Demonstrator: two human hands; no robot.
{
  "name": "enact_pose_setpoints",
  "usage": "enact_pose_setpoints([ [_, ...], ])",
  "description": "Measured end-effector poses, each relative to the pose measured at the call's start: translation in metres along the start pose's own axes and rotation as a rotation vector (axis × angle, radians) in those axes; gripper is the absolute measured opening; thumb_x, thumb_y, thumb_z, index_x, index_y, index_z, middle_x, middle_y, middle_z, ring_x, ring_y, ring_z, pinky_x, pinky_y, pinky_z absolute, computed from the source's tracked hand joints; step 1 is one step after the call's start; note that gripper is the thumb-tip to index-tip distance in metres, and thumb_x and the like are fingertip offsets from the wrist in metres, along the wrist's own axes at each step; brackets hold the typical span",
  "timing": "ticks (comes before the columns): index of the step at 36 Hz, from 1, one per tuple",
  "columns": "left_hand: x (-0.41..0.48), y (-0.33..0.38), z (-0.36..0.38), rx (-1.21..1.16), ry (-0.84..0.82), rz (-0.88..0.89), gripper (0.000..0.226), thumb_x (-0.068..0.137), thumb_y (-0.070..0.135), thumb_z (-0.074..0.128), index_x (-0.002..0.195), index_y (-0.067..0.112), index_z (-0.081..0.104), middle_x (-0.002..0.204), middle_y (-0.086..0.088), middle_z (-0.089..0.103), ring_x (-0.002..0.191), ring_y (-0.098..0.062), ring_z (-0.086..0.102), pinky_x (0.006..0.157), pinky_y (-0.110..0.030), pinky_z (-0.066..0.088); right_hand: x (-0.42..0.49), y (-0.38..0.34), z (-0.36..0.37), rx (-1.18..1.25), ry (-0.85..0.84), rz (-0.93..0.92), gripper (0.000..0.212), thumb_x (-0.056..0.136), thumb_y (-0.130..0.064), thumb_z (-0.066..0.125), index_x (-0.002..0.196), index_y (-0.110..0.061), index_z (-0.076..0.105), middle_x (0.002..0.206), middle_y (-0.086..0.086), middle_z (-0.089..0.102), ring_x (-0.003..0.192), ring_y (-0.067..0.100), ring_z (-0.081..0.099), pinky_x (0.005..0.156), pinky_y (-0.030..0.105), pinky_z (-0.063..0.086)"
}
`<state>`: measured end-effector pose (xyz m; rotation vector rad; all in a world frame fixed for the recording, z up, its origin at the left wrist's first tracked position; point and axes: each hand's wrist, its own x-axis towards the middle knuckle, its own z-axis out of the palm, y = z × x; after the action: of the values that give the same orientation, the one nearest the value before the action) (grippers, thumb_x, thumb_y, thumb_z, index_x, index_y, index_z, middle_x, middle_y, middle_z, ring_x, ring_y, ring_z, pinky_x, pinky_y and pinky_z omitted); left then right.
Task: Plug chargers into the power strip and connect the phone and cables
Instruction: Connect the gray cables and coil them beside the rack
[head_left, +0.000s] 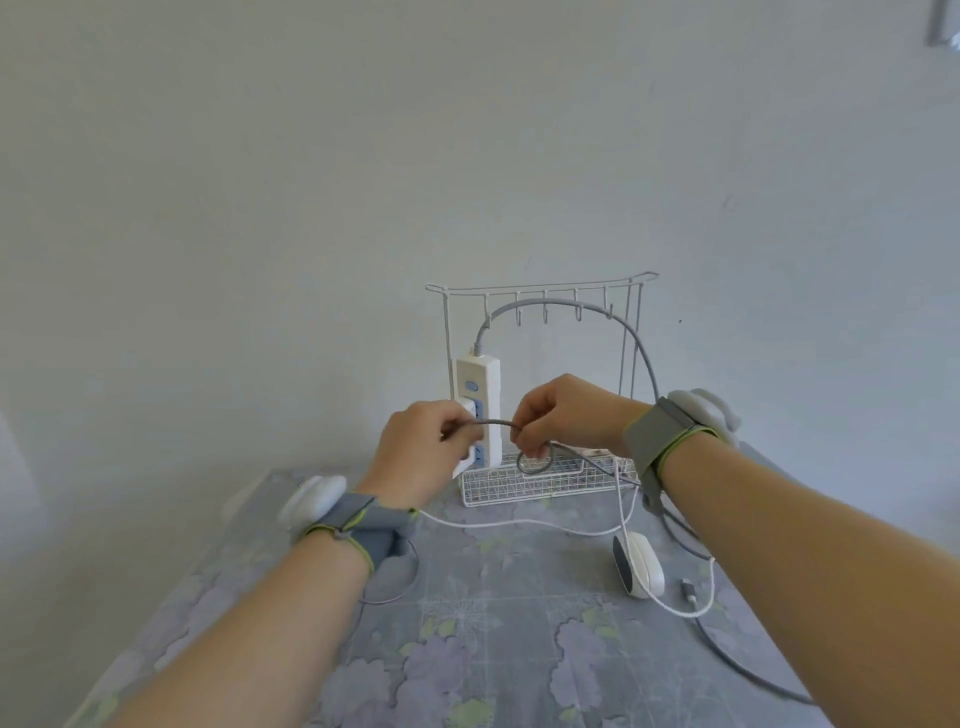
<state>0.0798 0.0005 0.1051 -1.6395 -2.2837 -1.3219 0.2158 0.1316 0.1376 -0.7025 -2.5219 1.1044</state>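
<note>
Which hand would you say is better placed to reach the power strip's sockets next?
Left, probably. The left hand pinches the grey cable directly in front of the power strip, by its lower sockets; the right hand grips the cable's loop off to the side.

My left hand (421, 452) and right hand (561, 415) are crowding the front of the power strip (478, 384), pinching a grey cable (493, 423) that is stretching across its sockets. The wire rack (540, 291) is boxing the power strip in behind and above. To its front right a white oval device (641, 566) and a white cable (571, 530) are lying; straight out from it the table (493, 649) is showing bare.
</note>
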Motion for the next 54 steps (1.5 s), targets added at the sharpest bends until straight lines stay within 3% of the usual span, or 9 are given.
enact_pose_setpoints([
  [5,0.0,-0.015,-0.024,-0.061,0.149,-0.081,0.016,0.088,0.02,0.061,0.078,0.015,0.072,0.06,0.004,0.065,0.048,0.004,0.052,0.051,-0.006,0.035,0.001,0.012,-0.008,-0.07,0.077,0.035,0.005,0.079,-0.006,0.07,0.083,-0.006,0.072,0.074,0.009,0.069,0.064,0.013,0.06,0.068,0.02,0.05],
  [12,0.001,-0.026,-0.036,-0.22,0.253,-0.212,0.02,0.087,0.016,0.059,0.07,0.015,0.07,0.059,0.0,0.064,0.048,-0.013,0.047,0.06,-0.028,0.043,-0.002,0.014,0.001,0.108,-0.045,0.138,0.013,0.093,-0.016,0.056,0.089,-0.006,0.062,0.085,0.009,0.072,0.076,0.021,0.067,0.069,0.028,0.053],
  [16,-0.001,-0.031,-0.041,0.157,-0.007,-0.305,0.019,0.08,0.022,0.059,0.065,0.025,0.071,0.067,0.007,0.071,0.065,-0.012,0.06,0.062,-0.025,0.044,-0.003,0.003,-0.003,0.558,0.071,0.139,0.012,0.094,-0.008,0.049,0.096,0.0,0.058,0.08,0.015,0.068,0.067,0.025,0.066,0.073,0.036,0.058],
  [20,-0.002,-0.016,-0.037,0.475,-0.184,-0.286,0.017,0.078,0.03,0.06,0.09,0.029,0.072,0.088,0.007,0.069,0.087,-0.02,0.062,0.07,-0.023,0.042,0.004,-0.008,-0.002,0.421,0.111,0.092,0.011,0.093,-0.009,0.053,0.095,-0.002,0.061,0.088,0.013,0.066,0.08,0.021,0.066,0.079,0.036,0.058],
  [26,0.016,0.023,-0.023,0.196,-0.044,-0.065,0.035,0.073,0.027,0.064,0.107,0.037,0.063,0.089,0.013,0.07,0.087,-0.017,0.063,0.075,-0.027,0.048,0.009,-0.02,0.002,0.223,0.188,-0.016,0.011,0.092,-0.012,0.057,0.09,-0.004,0.063,0.086,0.012,0.07,0.075,0.019,0.065,0.076,0.034,0.057],
  [31,0.033,0.032,-0.029,-0.047,0.047,-0.015,0.01,0.086,0.028,0.064,0.082,0.025,0.073,0.065,0.008,0.064,0.069,-0.012,0.063,0.065,-0.021,0.044,0.01,-0.016,-0.001,0.389,0.315,-0.048,0.025,0.095,-0.028,0.054,0.107,-0.008,0.064,0.11,0.008,0.064,0.077,0.018,0.062,0.062,0.029,0.056],
  [38,0.037,0.011,-0.04,-0.229,0.224,-0.156,0.017,0.089,0.024,0.059,0.082,0.02,0.074,0.066,0.005,0.063,0.069,-0.013,0.058,0.074,-0.038,0.056,0.006,0.016,-0.001,0.02,-0.043,0.169,0.013,0.087,-0.007,0.062,0.097,-0.012,0.068,0.092,0.009,0.072,0.061,0.015,0.061,0.054,0.024,0.054],
  [47,0.013,-0.038,-0.05,0.504,0.016,-0.285,0.013,0.076,0.022,0.062,0.079,0.023,0.074,0.086,0.001,0.073,0.082,-0.026,0.066,0.066,-0.025,0.046,0.009,0.056,-0.049,-0.14,0.603,0.343,0.028,0.091,-0.02,0.056,0.072,-0.01,0.073,0.08,0.009,0.074,0.075,0.027,0.069,0.076,0.042,0.059],
  [54,0.015,-0.026,-0.033,0.215,-0.014,-0.144,0.009,0.081,0.02,0.067,0.079,0.022,0.075,0.084,0.002,0.073,0.086,-0.021,0.066,0.076,-0.025,0.048,0.011,0.028,-0.007,-0.173,0.091,0.154,0.046,0.083,-0.025,0.072,0.125,-0.012,0.059,0.114,0.004,0.066,0.078,0.016,0.066,0.068,0.026,0.056],
])
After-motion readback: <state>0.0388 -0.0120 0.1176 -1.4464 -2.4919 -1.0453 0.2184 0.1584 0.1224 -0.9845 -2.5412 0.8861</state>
